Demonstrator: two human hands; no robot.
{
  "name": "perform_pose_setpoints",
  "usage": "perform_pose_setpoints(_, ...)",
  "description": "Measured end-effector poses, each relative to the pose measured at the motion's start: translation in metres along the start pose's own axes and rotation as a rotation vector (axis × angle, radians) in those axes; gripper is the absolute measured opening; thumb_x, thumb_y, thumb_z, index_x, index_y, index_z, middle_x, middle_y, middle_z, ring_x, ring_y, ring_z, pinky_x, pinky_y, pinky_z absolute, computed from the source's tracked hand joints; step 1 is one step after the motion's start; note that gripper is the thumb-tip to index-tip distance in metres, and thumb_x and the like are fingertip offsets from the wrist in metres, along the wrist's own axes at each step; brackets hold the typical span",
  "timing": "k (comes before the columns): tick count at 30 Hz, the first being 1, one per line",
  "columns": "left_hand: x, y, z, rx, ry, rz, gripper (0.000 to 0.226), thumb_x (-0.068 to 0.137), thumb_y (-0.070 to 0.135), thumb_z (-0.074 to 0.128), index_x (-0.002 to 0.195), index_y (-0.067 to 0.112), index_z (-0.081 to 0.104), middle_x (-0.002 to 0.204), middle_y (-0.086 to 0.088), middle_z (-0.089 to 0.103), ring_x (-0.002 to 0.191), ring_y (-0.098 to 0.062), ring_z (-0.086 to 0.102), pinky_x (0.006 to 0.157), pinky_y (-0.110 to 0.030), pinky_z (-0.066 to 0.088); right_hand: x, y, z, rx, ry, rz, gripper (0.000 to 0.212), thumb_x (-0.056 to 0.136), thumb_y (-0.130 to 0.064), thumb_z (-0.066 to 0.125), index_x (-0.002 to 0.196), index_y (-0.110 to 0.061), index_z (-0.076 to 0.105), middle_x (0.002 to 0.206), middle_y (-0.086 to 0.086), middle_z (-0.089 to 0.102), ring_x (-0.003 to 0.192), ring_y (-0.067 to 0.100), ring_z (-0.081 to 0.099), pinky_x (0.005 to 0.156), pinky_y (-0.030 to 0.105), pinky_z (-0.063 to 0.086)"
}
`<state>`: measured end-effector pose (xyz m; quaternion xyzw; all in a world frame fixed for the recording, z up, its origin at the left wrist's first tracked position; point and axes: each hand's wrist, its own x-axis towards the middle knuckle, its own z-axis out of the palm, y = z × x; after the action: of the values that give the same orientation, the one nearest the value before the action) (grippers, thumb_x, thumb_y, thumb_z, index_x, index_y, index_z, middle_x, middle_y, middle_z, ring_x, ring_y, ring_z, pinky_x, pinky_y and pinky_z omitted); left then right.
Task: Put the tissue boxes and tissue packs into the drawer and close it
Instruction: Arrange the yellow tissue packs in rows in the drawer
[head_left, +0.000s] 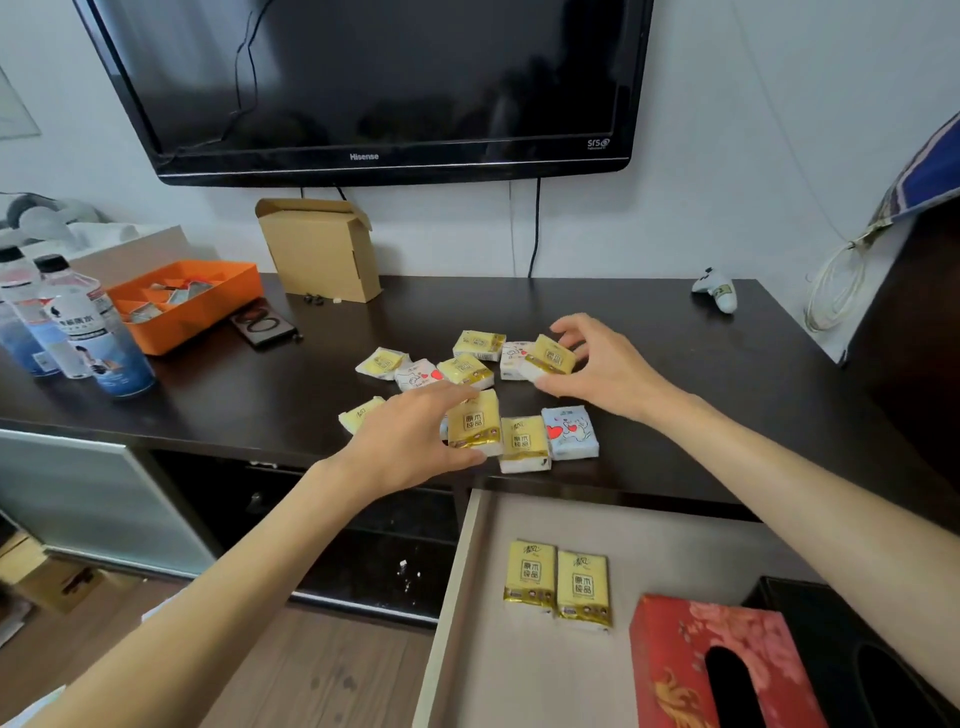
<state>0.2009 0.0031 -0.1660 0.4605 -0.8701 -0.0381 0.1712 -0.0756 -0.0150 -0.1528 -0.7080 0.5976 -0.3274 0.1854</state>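
Several small tissue packs lie scattered on the dark cabinet top (675, 322). My left hand (410, 441) grips a yellow pack (474, 427) near the front edge. My right hand (597, 364) holds another yellow pack (549, 359), lifted slightly over a white pack. A yellow pack (523, 444) and a blue heart-print pack (570, 432) lie beside my left hand. Below, the drawer (457, 597) stands pulled out. Inside it lie two yellow packs (557, 583) side by side, a red tissue box (717, 665) and a black tissue box (857, 654).
An orange tray (208, 306), water bottles (78, 327) and a dark phone-like case (265, 327) stand at the left. A cardboard box (322, 249) sits at the back under the wall television (363, 78). A small white toy (719, 291) lies at the back right.
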Motion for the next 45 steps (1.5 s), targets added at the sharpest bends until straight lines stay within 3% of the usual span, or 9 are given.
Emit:
perform_pose_setpoints(4, -0.036, 0.026, 0.002, -0.116, -0.027, 0.106, 0.081, 0.073, 0.072, 0.066, 0.142, 0.034, 0.049, 0.137, 0.018, 0.057, 0.122, -0.003, 0.055, 0.096, -0.031, 0.05, -0.075, -0.007, -0.008, 0.061, -0.07, -0.02, 0.079, 0.069, -0.063, 0.077, 0.138, -0.037, 0.049, 0.117, -0.019, 0.063, 0.099, -0.003, 0.061, 0.076, 0.019, 0.046)
perform_pose_setpoints(10, -0.096, 0.051, 0.048, -0.095, -0.194, 0.233, 0.075, 0.074, 0.073, 0.061, 0.14, 0.04, 0.045, 0.135, 0.02, 0.056, 0.124, -0.001, 0.048, 0.1, -0.024, 0.043, -0.181, 0.002, 0.014, -0.131, -0.277, 0.019, 0.066, 0.068, -0.059, 0.074, 0.122, -0.055, 0.038, 0.118, -0.033, 0.054, 0.114, -0.009, 0.051, 0.086, 0.022, 0.048)
perform_pose_setpoints(14, -0.11, 0.058, 0.083, 0.03, -0.254, 0.306, 0.079, 0.077, 0.066, 0.064, 0.144, 0.029, 0.047, 0.141, 0.01, 0.055, 0.129, -0.011, 0.047, 0.112, -0.028, 0.027, -0.209, 0.008, 0.035, -0.312, -0.394, 0.024, 0.063, 0.067, -0.055, 0.07, 0.119, -0.048, 0.035, 0.113, -0.025, 0.05, 0.101, 0.002, 0.053, 0.081, 0.031, 0.051)
perform_pose_setpoints(19, -0.118, 0.063, 0.098, 0.143, -0.258, 0.39, 0.076, 0.078, 0.063, 0.063, 0.141, 0.023, 0.05, 0.139, 0.005, 0.057, 0.127, -0.017, 0.05, 0.115, -0.037, 0.027, -0.221, 0.009, 0.059, -0.513, -0.424, -0.044, 0.076, 0.07, -0.054, 0.069, 0.136, -0.034, 0.038, 0.131, -0.013, 0.052, 0.113, 0.012, 0.051, 0.083, 0.03, 0.038)
perform_pose_setpoints(23, -0.126, 0.066, 0.106, 0.244, -0.241, 0.451, 0.071, 0.078, 0.062, 0.063, 0.136, 0.021, 0.054, 0.134, 0.001, 0.06, 0.124, -0.02, 0.053, 0.111, -0.043, 0.033, -0.226, 0.005, 0.07, -0.675, -0.458, -0.129, 0.072, 0.075, -0.049, 0.071, 0.137, -0.027, 0.042, 0.135, -0.007, 0.055, 0.122, 0.017, 0.049, 0.104, 0.038, 0.037)
perform_pose_setpoints(29, -0.134, 0.069, 0.113, 0.325, -0.288, 0.46, 0.07, 0.085, 0.065, 0.055, 0.139, 0.021, 0.048, 0.141, 0.0, 0.055, 0.135, -0.021, 0.044, 0.114, -0.049, 0.027, -0.226, -0.003, 0.08, -0.777, -0.543, -0.137, 0.08, 0.079, -0.048, 0.076, 0.145, -0.022, 0.04, 0.142, -0.001, 0.053, 0.132, 0.022, 0.045, 0.115, 0.046, 0.025)
perform_pose_setpoints(38, -0.123, 0.066, 0.099, 0.183, -0.263, 0.408, 0.08, 0.079, 0.075, 0.053, 0.143, 0.026, 0.047, 0.146, 0.004, 0.047, 0.14, -0.015, 0.037, 0.118, -0.037, 0.021, -0.213, 0.009, 0.059, -0.54, -0.473, -0.089, 0.076, 0.069, -0.069, 0.072, 0.132, -0.031, 0.052, 0.116, -0.016, 0.046, 0.11, 0.009, 0.044, 0.093, 0.031, 0.038)
perform_pose_setpoints(42, -0.099, 0.061, 0.092, 0.167, -0.391, 0.388, 0.095, 0.08, 0.069, 0.062, 0.154, 0.017, 0.03, 0.165, -0.001, 0.022, 0.153, -0.018, 0.01, 0.121, -0.035, 0.005, -0.195, 0.014, 0.053, -0.637, -0.561, -0.048, 0.095, 0.066, -0.074, 0.077, 0.138, -0.018, 0.051, 0.138, -0.001, 0.053, 0.13, 0.023, 0.049, 0.104, 0.038, 0.042)
perform_pose_setpoints(45, -0.086, 0.062, 0.098, 0.241, -0.487, 0.395, 0.097, 0.079, 0.067, 0.065, 0.151, 0.011, 0.033, 0.165, -0.005, 0.023, 0.152, -0.023, 0.017, 0.121, -0.035, 0.007, -0.186, 0.008, 0.061, -0.703, -0.664, 0.02, 0.11, 0.064, -0.073, 0.081, 0.147, -0.011, 0.044, 0.154, 0.009, 0.048, 0.14, 0.03, 0.045, 0.115, 0.044, 0.038)
